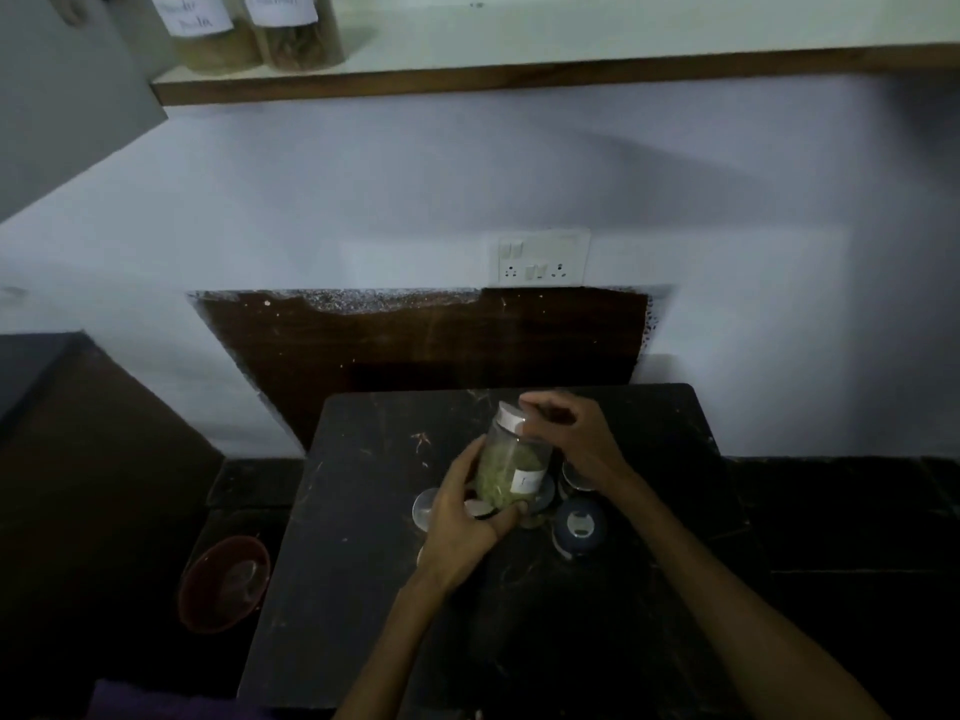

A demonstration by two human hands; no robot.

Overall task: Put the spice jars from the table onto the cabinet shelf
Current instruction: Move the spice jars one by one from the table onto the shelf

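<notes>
A clear spice jar (511, 462) with green contents, a white lid and a white label is lifted and tilted above the dark table (337, 511). My left hand (467, 517) grips its lower part. My right hand (571, 433) touches the jar near its lid, fingers curled around it. Several other jars stand on the table under and beside my hands, among them a dark-lidded jar (579, 527) and a silver-lidded jar (426, 509). High up, the cabinet shelf (571, 75) holds two labelled jars (218, 39) (298, 36) at its left end.
A grey cabinet door (62, 106) hangs open at the upper left. A switch and socket plate (540, 257) sits on the wall above the table. A red bowl (223, 582) lies on the floor left of the table. The shelf's right part is bare.
</notes>
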